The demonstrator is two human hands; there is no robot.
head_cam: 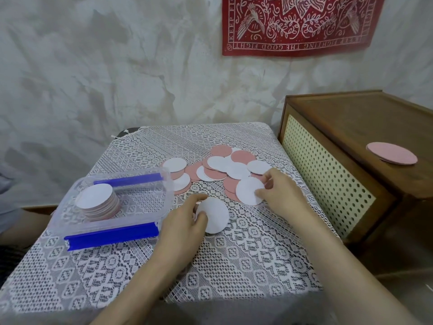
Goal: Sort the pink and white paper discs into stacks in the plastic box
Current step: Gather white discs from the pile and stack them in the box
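Far wall: red banner (302, 24), upside down, reads "KEEP FIGHTING THE GOOD FIGHT". Plastic box (167, 184) near-left holds a disc stack (98, 202), white on top. Loose disc pile (220, 167) to its right. Right hand (278, 191) pinches white disc (246, 191) at the pile's near edge; left hand (185, 221) curls thumb and fingers on second white disc (216, 216).

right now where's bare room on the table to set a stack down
Free: the near cloth in front of the box, and the box's right half beside the stack. Crowded: far right, where loose discs pile by the cabinet.
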